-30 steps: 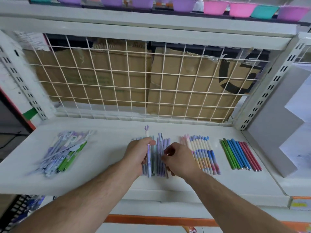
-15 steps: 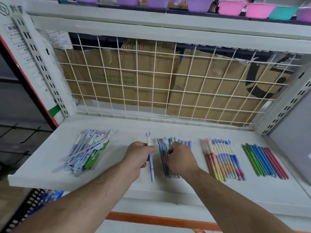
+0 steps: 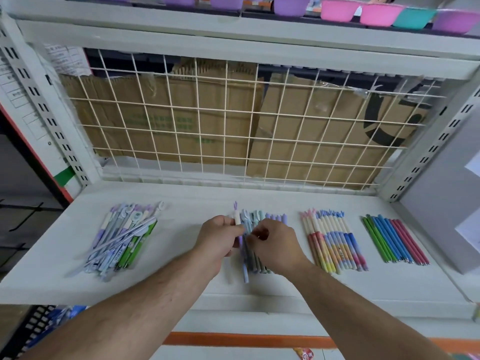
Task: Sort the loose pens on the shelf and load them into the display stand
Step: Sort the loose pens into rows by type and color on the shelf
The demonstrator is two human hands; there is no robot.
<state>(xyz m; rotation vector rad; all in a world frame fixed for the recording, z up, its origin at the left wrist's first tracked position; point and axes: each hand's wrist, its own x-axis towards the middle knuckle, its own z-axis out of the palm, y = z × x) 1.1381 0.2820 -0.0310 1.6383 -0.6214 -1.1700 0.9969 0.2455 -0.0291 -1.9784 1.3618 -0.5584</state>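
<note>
- Left hand (image 3: 220, 237): grip clasps one pen (image 3: 237, 219); keep it parallel to the pile (image 3: 275, 219).
- Right hand (image 3: 276, 246): fingers curled into the pile, grip unclear; tease pens out singly.

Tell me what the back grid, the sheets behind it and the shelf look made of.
Back grid: probably coated metal wire, cream, thin rigid crossing rods. Sheets behind it: brown corrugated cardboard, matte, ribbed lines showing. Shelf: likely painted metal, white, smooth, faintly glossy.
</note>
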